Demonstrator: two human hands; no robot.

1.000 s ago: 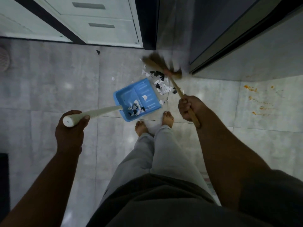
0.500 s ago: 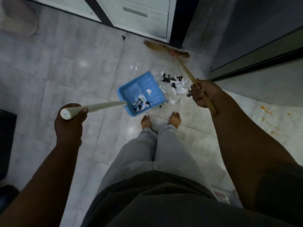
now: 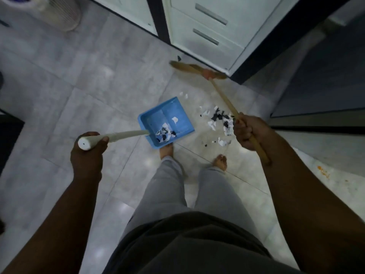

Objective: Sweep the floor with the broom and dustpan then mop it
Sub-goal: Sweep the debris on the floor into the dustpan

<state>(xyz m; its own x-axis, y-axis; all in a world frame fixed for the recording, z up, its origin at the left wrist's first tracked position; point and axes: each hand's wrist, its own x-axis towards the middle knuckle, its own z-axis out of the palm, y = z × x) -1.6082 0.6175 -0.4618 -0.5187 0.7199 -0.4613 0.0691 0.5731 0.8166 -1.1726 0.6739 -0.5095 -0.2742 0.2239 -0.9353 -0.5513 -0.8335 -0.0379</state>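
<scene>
A blue dustpan (image 3: 167, 115) lies on the grey tiled floor just ahead of my bare feet, with black and white paper scraps in its near corner. My left hand (image 3: 87, 153) grips the end of its long white handle (image 3: 126, 134). More paper scraps (image 3: 217, 118) lie on the floor to the dustpan's right. My right hand (image 3: 247, 132) grips the wooden stick of the broom (image 3: 223, 95). The broom's straw head (image 3: 197, 69) rests far ahead, beyond the scraps, near the cabinet base.
A white cabinet with drawers (image 3: 207, 30) stands ahead with dark trim beside it. A dark glass door (image 3: 320, 80) is on the right. Orange stains (image 3: 324, 172) mark the floor at right. A pale ribbed bin (image 3: 59, 14) stands top left.
The broom head has swung away from the scraps toward the cabinet. The view has tilted, and my right foot has stepped out to the right. The dustpan stays in place.
</scene>
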